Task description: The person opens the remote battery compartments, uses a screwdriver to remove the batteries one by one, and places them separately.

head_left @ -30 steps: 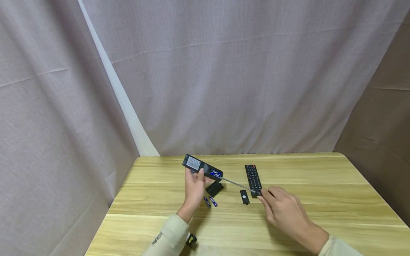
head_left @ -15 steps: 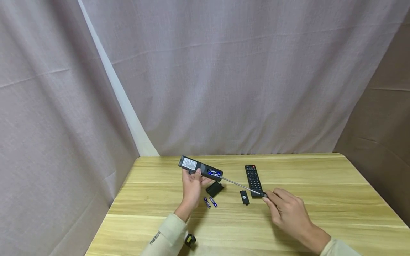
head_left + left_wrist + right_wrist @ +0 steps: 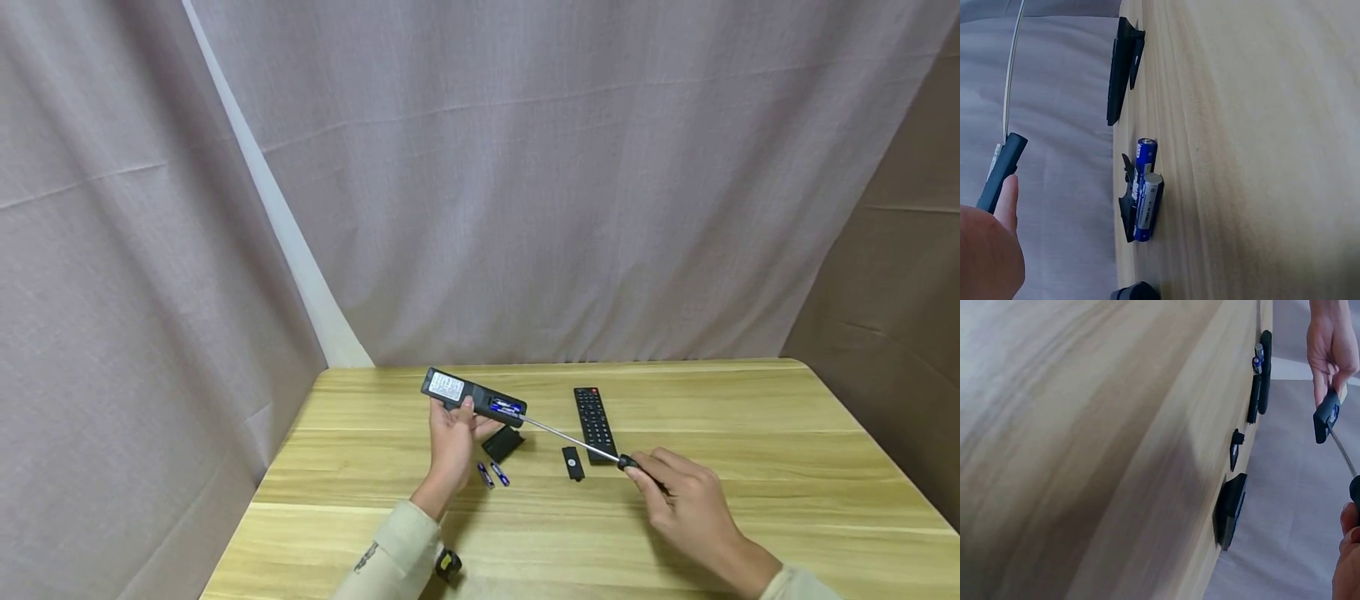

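My left hand (image 3: 452,446) holds a black remote control (image 3: 477,401) back side up, thumb on its casing, above the table. Blue batteries (image 3: 506,407) lie in its uncovered compartment. My right hand (image 3: 686,500) grips the black handle of a screwdriver (image 3: 572,438). The long metal shaft reaches left, its tip at the compartment's end; exact contact is too small to tell. In the right wrist view the screwdriver tip meets the remote (image 3: 1321,427) near the batteries. Fingers under the remote are partly hidden.
On the table (image 3: 750,467) lie a second remote (image 3: 595,423), button side up, a small black cover (image 3: 573,463), a larger black cover (image 3: 502,443) and two loose blue batteries (image 3: 1145,187). A black and yellow item (image 3: 448,564) shows beside my left sleeve. Curtains (image 3: 570,208) stand behind.
My right hand has drawn back slightly to the right, and more of the screwdriver's shaft and handle shows. The remote in my left hand has shifted and tilted a little.
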{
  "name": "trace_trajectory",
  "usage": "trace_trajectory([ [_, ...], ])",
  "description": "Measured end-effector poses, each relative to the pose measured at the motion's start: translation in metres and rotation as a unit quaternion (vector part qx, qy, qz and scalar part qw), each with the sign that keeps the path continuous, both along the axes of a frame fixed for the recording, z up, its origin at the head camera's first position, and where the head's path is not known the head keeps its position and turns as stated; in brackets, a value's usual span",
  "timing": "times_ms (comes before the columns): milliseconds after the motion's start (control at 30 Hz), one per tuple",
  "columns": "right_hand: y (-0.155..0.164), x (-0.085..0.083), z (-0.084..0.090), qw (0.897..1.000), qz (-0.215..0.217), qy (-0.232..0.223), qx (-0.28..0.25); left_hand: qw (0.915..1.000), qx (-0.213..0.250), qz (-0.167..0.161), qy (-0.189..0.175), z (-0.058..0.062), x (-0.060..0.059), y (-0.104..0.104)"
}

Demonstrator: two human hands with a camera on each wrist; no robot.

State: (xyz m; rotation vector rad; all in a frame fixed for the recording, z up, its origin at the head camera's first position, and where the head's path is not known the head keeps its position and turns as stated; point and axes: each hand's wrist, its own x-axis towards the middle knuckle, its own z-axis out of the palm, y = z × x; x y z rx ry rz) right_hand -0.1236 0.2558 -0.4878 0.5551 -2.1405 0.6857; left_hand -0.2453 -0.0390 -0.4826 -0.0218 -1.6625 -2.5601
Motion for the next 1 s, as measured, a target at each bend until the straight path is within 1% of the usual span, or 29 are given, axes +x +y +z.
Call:
trace_trajectory([
  [200,0.0008,0.0004,-0.0075,1.000,-0.005,-0.001,-0.016,0.9998,0.017,-0.006,0.000,-0.0005,-0.0007,0.0000],
  [367,0.0017,0.0012,-0.0083,1.000,-0.008,-0.015,-0.025,0.9997,0.023,-0.004,-0.004,0.0014,-0.0013,0.0008],
  [600,0.0032,0.0021,-0.0057,0.999,-0.007,-0.039,-0.028,0.9997,0.020,-0.009,-0.009,0.0001,-0.0010,0.0014],
  [767,0.0045,0.0015,-0.0061,0.998,-0.012,-0.045,-0.031,0.9995,0.023,-0.016,-0.010,0.0000,-0.0004,0.0028],
  [867,0.0043,0.0026,-0.0067,0.998,-0.012,-0.047,-0.029,0.9996,0.022,-0.017,-0.007,0.0008,-0.0001,0.0035],
  [1000,0.0037,0.0039,-0.0083,0.998,-0.013,-0.048,-0.026,0.9997,0.018,-0.015,-0.004,-0.0010,-0.0013,0.0037],
])
